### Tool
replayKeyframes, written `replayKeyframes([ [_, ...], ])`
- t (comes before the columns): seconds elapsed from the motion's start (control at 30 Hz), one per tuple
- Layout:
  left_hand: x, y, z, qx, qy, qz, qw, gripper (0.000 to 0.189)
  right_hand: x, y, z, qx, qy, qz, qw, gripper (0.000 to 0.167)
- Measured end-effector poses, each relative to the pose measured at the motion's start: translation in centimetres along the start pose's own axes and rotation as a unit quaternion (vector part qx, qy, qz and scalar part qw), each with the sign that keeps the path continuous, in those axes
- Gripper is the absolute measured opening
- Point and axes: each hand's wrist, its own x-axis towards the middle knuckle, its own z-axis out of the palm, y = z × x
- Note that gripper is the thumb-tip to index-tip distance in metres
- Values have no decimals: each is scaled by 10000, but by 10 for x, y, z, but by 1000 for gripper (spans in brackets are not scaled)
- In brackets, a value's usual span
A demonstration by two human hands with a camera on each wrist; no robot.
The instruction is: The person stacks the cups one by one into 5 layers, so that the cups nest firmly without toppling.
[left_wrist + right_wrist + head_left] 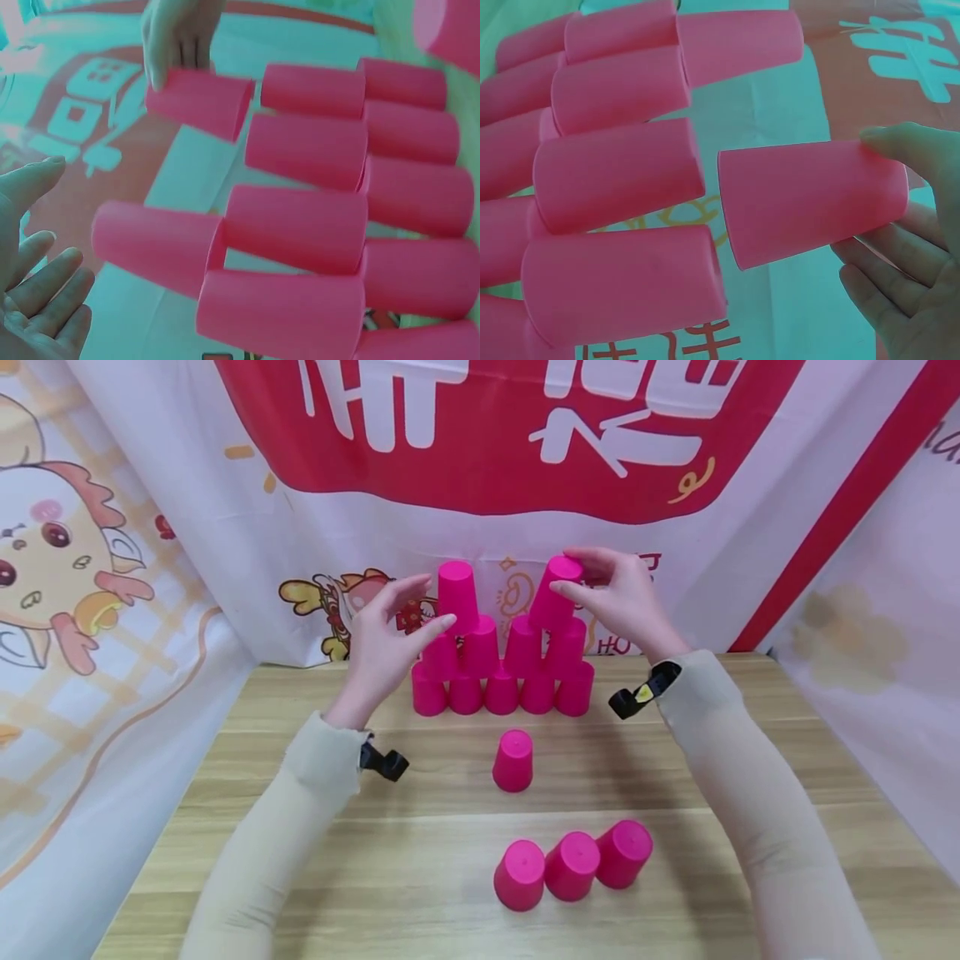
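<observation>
Upside-down pink plastic cups form a stacked wall, with several in the bottom row [501, 693] and several in the second row [480, 647]. One top cup [457, 593] stands on the left part of the second row. Beside it my left hand [378, 643] is spread with thumb and fingers apart; the left wrist view shows a gap between these fingers and the cup. My right hand [628, 597] pinches another pink cup [802, 202] near its narrow end. That cup is tilted, its rim just above the two right-hand cups of the second row.
A single upside-down cup [513, 762] stands on the wooden table [390, 860] in front of the wall. Nearer to me, three more cups [572, 867] stand side by side in a slanting row. A printed cloth [360, 527] hangs close behind the stack.
</observation>
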Motion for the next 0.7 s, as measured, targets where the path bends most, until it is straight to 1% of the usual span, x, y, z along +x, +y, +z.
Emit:
replayKeyframes([
  [0.07,-10,4,1,-64,-85,92,9999,58,2,2,1,-30,-33,32,10000,70],
  [0.17,-26,3,6,-82,-290,215,9993,57,4,4,1,-41,-63,77,9999,70],
  [0.3,-44,-2,14,-68,-587,151,9981,57,6,6,2,-48,-70,116,9999,71],
  [0.47,-60,-12,27,-127,-917,74,9957,57,7,8,4,-45,-133,140,9998,71],
  [0.57,-69,-19,37,-202,-1199,-113,9925,56,7,9,5,-64,-143,114,9998,72],
  [0.7,-83,-26,52,-201,-1639,-619,9843,58,4,12,5,-87,-115,86,9999,77],
])
